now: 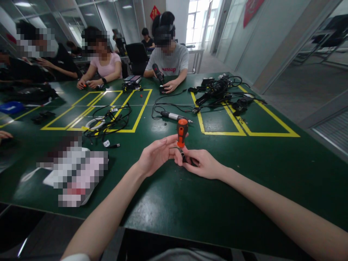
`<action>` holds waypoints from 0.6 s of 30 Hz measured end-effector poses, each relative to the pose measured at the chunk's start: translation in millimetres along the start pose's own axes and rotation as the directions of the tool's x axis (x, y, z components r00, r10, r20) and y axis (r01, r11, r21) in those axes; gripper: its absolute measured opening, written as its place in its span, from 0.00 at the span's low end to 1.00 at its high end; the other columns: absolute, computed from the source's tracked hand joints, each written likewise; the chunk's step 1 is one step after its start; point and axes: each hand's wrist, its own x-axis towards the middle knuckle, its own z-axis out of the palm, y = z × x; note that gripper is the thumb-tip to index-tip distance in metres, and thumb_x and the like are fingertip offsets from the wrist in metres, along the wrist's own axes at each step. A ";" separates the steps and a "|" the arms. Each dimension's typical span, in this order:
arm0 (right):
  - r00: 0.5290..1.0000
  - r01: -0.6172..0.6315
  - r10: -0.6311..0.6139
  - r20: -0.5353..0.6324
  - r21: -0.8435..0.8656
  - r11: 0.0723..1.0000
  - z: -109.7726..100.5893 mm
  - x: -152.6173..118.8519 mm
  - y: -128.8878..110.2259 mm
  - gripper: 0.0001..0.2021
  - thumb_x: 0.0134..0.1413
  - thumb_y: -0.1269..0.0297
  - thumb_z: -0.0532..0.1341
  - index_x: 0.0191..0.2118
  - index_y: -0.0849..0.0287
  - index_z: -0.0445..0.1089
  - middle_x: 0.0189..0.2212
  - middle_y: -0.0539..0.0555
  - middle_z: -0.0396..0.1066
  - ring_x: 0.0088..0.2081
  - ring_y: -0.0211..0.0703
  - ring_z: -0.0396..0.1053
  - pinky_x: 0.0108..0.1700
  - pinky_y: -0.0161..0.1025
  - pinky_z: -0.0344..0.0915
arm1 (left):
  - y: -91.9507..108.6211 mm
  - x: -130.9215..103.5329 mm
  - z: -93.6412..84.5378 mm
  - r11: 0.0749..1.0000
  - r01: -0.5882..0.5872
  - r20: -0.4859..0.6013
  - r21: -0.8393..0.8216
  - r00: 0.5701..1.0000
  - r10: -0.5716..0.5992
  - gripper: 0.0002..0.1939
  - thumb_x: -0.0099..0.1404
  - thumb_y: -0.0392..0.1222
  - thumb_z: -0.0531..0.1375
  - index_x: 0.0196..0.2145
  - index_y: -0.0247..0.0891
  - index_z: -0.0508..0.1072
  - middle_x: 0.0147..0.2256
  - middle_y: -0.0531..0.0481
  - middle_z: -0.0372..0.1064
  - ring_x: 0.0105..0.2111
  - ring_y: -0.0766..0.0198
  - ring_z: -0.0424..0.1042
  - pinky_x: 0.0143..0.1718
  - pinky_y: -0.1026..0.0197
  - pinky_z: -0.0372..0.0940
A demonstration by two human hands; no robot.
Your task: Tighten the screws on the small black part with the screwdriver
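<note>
Two bare forearms (114, 203) reached over the near edge of a green surface (244, 174), their hands meeting in front of the person. Between the hands an orange-and-dark screwdriver (182, 132) stood almost upright, handle on top, its long axis close to vertical and its shaft pointing down at a small dark piece (183, 156). The right hand (203, 164) pinched that piece narrowly from the right, below the handle. The left hand (157, 156) was loosely curved, its upper fingers reaching behind the handle and its lower ones curled beside the piece. It was the nearer hand to the handle, though I could not tell how firmly it gripped anything. Just beyond, a silver-and-black pen-shaped tool (174, 116) lay slantwise. Farther off to the right sat a tangle of black cables (217, 88); across from the person, a co-worker (170, 58) bent over a dark power tool (158, 72).
</note>
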 end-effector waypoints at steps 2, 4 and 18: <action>1.000 0.000 0.000 0.001 -0.003 1.000 0.2 -0.1 0.2 0.06 0.62 0.63 0.61 0.35 0.59 0.70 0.24 0.46 0.66 0.23 0.34 0.59 0.29 0.33 0.53 | 0.0 0.1 0.1 1.000 0.001 0.012 0.007 1.000 -0.001 0.27 0.67 0.60 0.59 0.49 0.32 0.75 0.44 0.37 0.78 0.31 0.59 0.75 0.38 0.56 0.64; 1.000 -0.005 0.005 0.007 0.002 1.000 0.3 -0.1 0.0 0.06 0.62 0.62 0.61 0.36 0.59 0.71 0.24 0.46 0.66 0.23 0.34 0.60 0.29 0.33 0.54 | -0.6 0.1 0.2 1.000 -0.020 0.012 -0.016 1.000 0.020 0.24 0.66 0.60 0.60 0.47 0.36 0.73 0.43 0.40 0.79 0.31 0.57 0.76 0.38 0.56 0.65; 0.999 -0.022 0.022 0.030 0.008 1.000 0.1 0.6 0.3 0.07 0.62 0.62 0.60 0.35 0.59 0.70 0.24 0.46 0.66 0.23 0.34 0.60 0.29 0.33 0.53 | -2.2 0.8 -1.1 0.999 -0.028 0.036 -0.036 0.999 0.029 0.23 0.66 0.60 0.61 0.45 0.37 0.72 0.39 0.43 0.78 0.31 0.56 0.77 0.38 0.55 0.65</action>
